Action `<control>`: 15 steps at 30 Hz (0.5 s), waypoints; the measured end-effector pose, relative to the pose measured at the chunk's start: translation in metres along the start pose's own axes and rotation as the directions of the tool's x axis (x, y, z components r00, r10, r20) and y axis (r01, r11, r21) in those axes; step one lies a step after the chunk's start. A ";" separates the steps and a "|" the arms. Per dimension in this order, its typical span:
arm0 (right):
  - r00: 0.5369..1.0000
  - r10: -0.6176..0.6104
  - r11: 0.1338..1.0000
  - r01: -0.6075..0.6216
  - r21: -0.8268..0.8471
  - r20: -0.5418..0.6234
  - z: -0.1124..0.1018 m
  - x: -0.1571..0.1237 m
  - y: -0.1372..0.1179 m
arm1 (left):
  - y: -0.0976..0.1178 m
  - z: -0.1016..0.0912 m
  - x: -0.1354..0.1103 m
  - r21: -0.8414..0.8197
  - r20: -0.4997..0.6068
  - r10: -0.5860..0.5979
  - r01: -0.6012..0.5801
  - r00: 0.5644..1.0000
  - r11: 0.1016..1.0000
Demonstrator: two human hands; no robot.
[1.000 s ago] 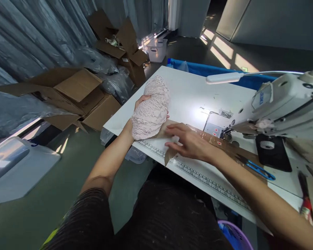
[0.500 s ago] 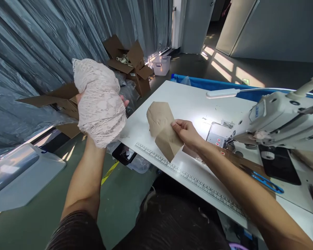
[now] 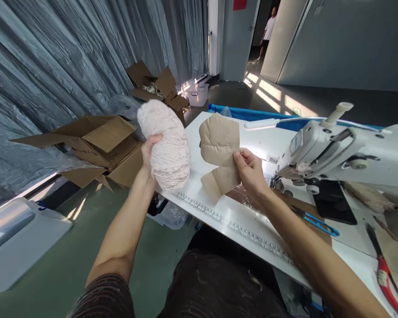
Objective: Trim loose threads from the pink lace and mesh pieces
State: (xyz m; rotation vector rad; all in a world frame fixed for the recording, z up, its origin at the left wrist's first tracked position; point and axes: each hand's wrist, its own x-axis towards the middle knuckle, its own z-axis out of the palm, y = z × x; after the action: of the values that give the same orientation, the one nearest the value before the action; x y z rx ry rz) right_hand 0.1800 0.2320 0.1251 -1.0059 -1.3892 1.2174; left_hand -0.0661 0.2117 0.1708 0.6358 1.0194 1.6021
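My left hand is closed on a thick bundle of pale pink-white lace, held up at the table's left edge. Its thumb lies across the lace, and the other fingers are hidden behind. My right hand pinches a creased piece of brown paper between thumb and fingers, above the white tabletop. The paper has a rounded upper part and a flap hanging below. Just right of that hand stands a white sewing machine, its needle area partly covered by the hand.
Blue-handled scissors and a red-handled tool lie on the right. A lamp arm reaches over the table. Open cardboard boxes and a clear bin stand on the floor. A person is in the far doorway.
My left hand has brought the lace rightward to the table edge and turned it, so its thumb now shows. The brown paper has been turned more upright. A person has appeared in the doorway.
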 end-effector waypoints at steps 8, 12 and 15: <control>0.996 0.079 0.968 -0.086 0.234 0.039 0.003 0.002 0.007 | -0.045 -0.011 0.023 0.141 -0.098 0.039 -0.024 0.994 0.990; 0.989 0.143 0.953 -0.146 0.266 0.029 0.004 0.003 0.008 | -0.059 -0.009 0.026 0.147 -0.069 -0.009 0.019 0.998 0.989; 0.981 0.176 0.938 -0.192 0.288 0.079 -0.002 -0.002 -0.002 | -0.061 -0.005 0.028 0.149 -0.047 -0.034 0.041 0.998 0.988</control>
State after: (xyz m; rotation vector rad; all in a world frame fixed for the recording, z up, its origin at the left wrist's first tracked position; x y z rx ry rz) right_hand 0.1824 0.2298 0.1271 -0.9126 -1.1271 1.5489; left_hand -0.0484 0.2403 0.1128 0.6806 1.1861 1.5229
